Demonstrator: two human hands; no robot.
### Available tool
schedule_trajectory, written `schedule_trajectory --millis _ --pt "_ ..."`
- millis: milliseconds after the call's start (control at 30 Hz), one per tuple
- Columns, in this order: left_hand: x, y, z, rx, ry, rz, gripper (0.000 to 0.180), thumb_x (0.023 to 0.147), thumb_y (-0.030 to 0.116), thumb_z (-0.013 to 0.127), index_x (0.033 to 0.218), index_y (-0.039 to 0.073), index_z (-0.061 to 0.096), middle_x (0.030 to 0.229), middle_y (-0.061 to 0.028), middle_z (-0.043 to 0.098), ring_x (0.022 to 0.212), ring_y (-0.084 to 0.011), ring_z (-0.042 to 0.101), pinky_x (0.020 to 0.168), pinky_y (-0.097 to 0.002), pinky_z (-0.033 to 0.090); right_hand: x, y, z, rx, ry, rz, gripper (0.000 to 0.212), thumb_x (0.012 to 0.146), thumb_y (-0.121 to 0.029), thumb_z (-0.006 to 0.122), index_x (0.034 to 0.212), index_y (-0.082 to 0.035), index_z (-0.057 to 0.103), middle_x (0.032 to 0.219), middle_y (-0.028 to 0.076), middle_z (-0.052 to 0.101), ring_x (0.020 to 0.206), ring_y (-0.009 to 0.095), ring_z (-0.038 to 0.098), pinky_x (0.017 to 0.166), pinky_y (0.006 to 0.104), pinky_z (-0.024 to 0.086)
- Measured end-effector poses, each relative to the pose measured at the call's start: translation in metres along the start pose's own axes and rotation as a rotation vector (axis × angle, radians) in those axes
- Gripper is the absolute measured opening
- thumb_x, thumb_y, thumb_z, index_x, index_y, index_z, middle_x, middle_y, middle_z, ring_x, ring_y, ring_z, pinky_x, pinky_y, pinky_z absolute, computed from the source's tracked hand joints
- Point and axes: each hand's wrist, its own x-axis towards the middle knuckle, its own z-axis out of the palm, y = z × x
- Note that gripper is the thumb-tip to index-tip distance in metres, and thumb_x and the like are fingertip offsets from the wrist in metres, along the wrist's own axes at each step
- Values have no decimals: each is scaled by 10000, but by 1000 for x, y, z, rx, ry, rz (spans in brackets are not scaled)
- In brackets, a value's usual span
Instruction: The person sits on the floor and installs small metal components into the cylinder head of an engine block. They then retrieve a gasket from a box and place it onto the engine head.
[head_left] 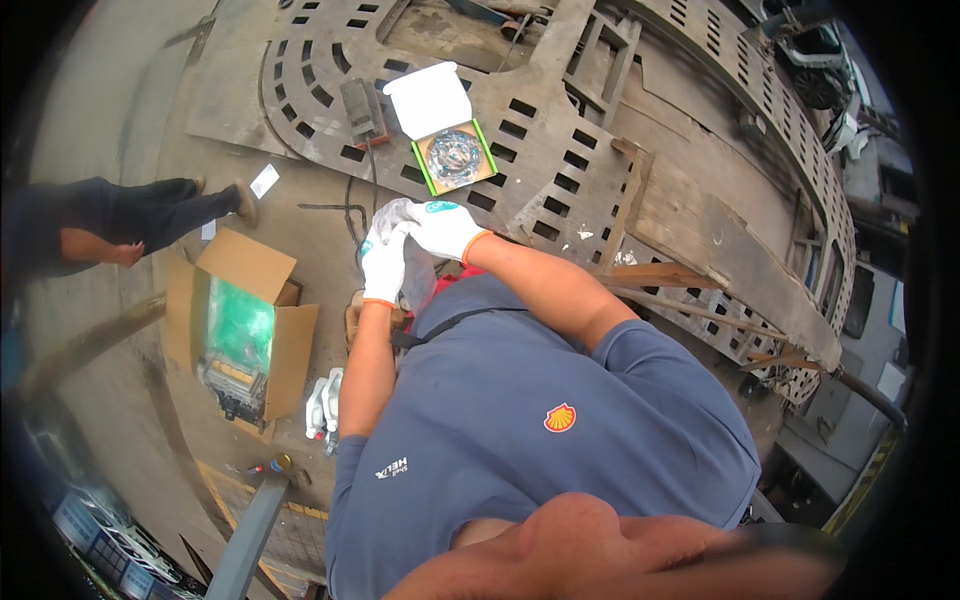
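White gloves with orange cuffs cover both my hands, which meet in front of my waist. My left hand [384, 268] has its fingers drawn together. Beside it my right hand [443, 228] is closed too, its fingertips against the left. A thin, translucent greyish sheet, like a plastic bag [418, 280], shows between and below the gloves and seems gripped by both. Just beyond the hands an open box [436, 178] with green edges and a raised white lid holds a round, bluish-silver metal part [455, 157]. A dark block-shaped object [362, 112] lies left of that box.
The box rests on a slotted metal platform [515, 105]. On the floor at left, an open cardboard box [290, 350] holds green plastic and a grey metal assembly [232, 385]. White bottles [322, 405] stand nearby. A person in dark clothes [110, 220] is at far left.
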Motion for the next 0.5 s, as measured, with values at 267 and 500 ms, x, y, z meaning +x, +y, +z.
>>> schedule_trajectory --millis 267,500 --pt "7 -24 4 128 -115 3 399 1018 178 677 1355 -35 679 1371 -139 724 1296 -252 663 1109 -358 491 16 28 24 -137 78 15 286 948 -287 581 930 -101 798 928 175 784 877 409 745 766 505 589" --pt "18 -40 9 -80 -165 -96 385 1009 218 725 1312 -20 706 1271 -99 759 1163 -192 697 1025 -330 523 24 51 33 -102 46 81 311 975 -319 577 1039 -97 785 1040 174 783 972 384 743 841 465 583"
